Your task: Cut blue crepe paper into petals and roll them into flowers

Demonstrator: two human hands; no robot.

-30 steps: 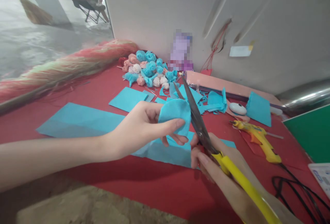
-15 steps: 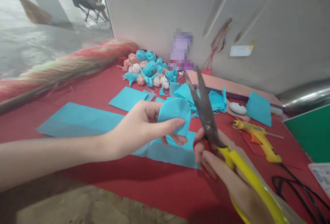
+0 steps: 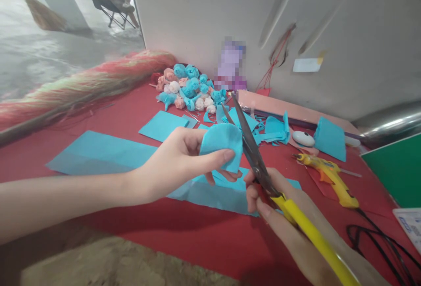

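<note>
A rounded piece of blue crepe paper [image 3: 223, 139] is pinched between the thumb and fingers of my left hand [image 3: 184, 156]. My right hand [image 3: 279, 216] is closed round the handles of a pair of scissors [image 3: 259, 169], whose yellow grip runs back along the wrist. The blades are slightly apart and point up and away, right beside the paper's right edge; whether they touch it I cannot tell. Below both hands a long blue paper strip [image 3: 108, 152] lies on the red table [image 3: 158, 229].
Blue, pink and white paper flowers [image 3: 190, 86] are heaped at the back. Behind the scissors lie blue paper scraps [image 3: 276, 128]. To the right are a yellow glue gun [image 3: 329, 176] with a black cord, a white oval object [image 3: 303, 138] and a green board [image 3: 394, 167]. A person sits far off.
The scissors and my right hand have moved left and slightly down, bringing the blades beside the paper. The blades are a little closer together. My left hand has barely moved.
</note>
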